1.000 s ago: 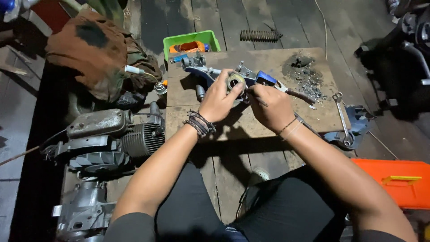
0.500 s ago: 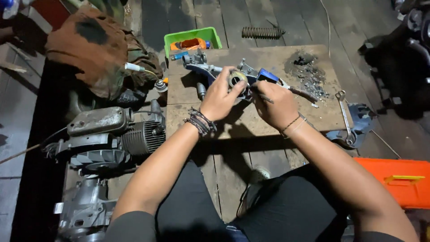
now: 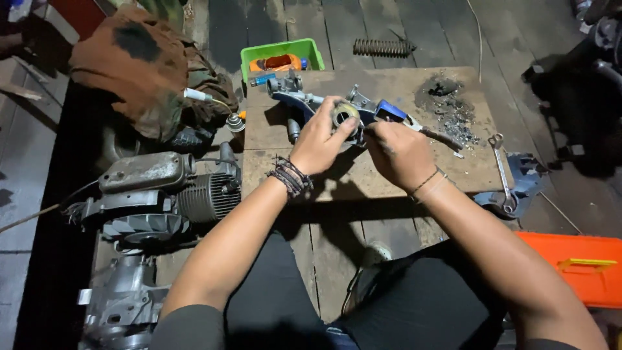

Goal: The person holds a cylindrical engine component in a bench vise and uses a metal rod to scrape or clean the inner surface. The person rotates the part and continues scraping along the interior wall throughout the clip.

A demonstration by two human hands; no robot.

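1. The left hand point(image 3: 319, 139) has its fingers clamped round a round metal part point(image 3: 345, 114), held just above the worktop point(image 3: 363, 175).
2. The right hand point(image 3: 396, 150), just right of it, pinches a thin tool, seemingly pointed leftward at the part.

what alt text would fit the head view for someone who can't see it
Two bare hands work over a wooden board: the left hand grips a small round metal part, and the right hand holds a thin tool against it. A green plastic tray sits behind; a grey finned engine lies left.
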